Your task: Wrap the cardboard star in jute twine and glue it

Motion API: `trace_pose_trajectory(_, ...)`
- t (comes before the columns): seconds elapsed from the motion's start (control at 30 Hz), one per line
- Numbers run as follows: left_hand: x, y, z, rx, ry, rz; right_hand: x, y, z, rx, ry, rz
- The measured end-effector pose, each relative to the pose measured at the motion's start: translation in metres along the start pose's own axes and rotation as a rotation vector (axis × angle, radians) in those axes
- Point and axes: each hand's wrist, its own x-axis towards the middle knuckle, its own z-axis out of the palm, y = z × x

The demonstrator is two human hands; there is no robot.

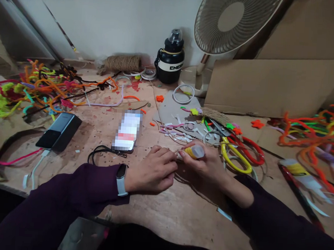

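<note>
Yellow-labelled and translucent, a small bottle [195, 151] is held in the right hand [209, 165], thumb and fingers closed around its body, tilted with its broad end up and away from the left hand. Its narrow end points toward the fingertips of the left hand [152, 173]. Left fingers are curled inward and lie just beside the right thumb; whether they pinch anything cannot be told, the spot being small and partly hidden. A pale-strapped watch [121, 178] is worn on the left wrist. Just beyond the grip lie white strips [180, 130] on a grey sheet. Right of the grip, near the right hand, are yellow-handled scissors [224, 155], with red-handled scissors [256, 143] beside them. Farther right lies a second bottle [294, 168], also yellow-labelled, near a heap of fuzzy stems [307, 137]. Left of the grip, near the left hand, a lit phone [127, 132] lies face up, its screen blurred; a dark device [59, 133] with a white cable sits farther left. Well beyond the grip stand a black flask [171, 61] and a fan [231, 16], with a twine roll [123, 62] lying left of the flask.
</note>
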Motion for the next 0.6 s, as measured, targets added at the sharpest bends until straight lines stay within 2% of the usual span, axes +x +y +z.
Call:
trace_pose_trajectory(0.17, -0.015, -0.009, -0.002, -0.142, 0.069, -0.052, -0.001, -0.002, 0.001, 0.004, 0.0, 0.021)
trace_pose_trajectory(0.33, -0.024, -0.016, 0.004, -0.275, 0.077, -0.152, -0.003, -0.002, 0.002, -0.044, 0.043, 0.01)
trace_pose_trajectory(0.43, -0.024, -0.018, 0.007, -0.289, 0.093, -0.166, -0.004, -0.002, 0.002, -0.084, 0.099, -0.012)
trace_pose_trajectory(0.6, -0.023, -0.018, 0.008, -0.276, 0.091, -0.17, -0.006, -0.001, 0.002, -0.098, 0.121, -0.011)
